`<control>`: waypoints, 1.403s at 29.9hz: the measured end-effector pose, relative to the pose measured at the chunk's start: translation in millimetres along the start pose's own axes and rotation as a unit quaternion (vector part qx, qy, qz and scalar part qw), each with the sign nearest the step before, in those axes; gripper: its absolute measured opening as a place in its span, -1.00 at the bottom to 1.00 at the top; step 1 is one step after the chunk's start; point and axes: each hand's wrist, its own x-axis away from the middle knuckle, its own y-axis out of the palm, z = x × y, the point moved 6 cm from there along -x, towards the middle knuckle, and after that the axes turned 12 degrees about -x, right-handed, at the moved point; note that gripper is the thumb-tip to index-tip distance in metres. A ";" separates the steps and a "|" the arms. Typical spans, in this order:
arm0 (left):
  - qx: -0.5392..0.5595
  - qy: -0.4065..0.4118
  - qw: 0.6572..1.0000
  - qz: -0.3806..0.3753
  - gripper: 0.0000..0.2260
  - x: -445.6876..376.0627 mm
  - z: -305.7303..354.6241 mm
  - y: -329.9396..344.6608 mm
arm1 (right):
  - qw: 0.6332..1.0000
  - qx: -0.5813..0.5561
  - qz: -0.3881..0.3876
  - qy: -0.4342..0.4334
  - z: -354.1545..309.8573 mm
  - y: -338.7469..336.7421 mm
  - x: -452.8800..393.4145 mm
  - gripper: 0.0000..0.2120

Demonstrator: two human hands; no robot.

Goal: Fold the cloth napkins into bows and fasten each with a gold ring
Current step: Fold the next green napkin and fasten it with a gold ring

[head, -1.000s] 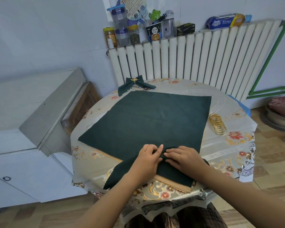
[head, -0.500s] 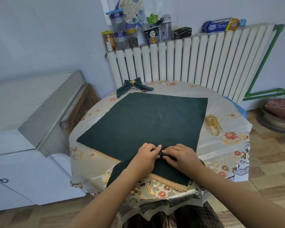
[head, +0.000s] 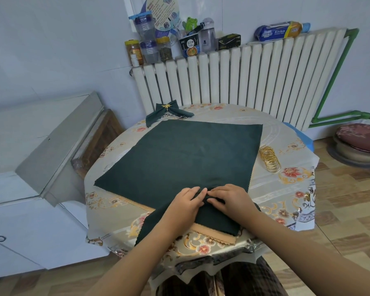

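Dark green napkin (head: 192,154) lies spread on the tabletop (head: 286,189). Left hand (head: 185,205) and right hand (head: 229,199) pinch its folded near edge, fingertips touching. Gold rings (head: 269,159) lie just beside the napkin; finished bow (head: 168,111) at the far edge.

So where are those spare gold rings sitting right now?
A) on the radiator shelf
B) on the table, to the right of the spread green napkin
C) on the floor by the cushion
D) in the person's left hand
B: the gold rings lie in a row on the table, just off the right edge of the green napkin, untouched by either hand.
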 end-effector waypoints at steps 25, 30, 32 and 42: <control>0.022 -0.069 0.995 0.076 -0.75 -84.9 0.9 -3.0 | 0.860 0.067 0.196 0.467 137.0 -105.7 28.6 -0.34; 0.015 -0.070 0.995 0.068 -0.74 -93.0 -0.2 5.2 | 0.878 0.116 0.125 0.447 147.8 -97.4 28.5 -0.55; 0.012 -0.067 0.996 0.064 -0.74 -94.2 -1.0 7.9 | 0.878 0.121 0.117 0.448 149.4 -96.7 30.2 -0.58; 0.028 -0.098 0.990 0.098 -0.74 -83.3 -18.5 -8.6 | 0.889 -0.102 0.228 0.385 119.3 -117.3 37.1 -0.64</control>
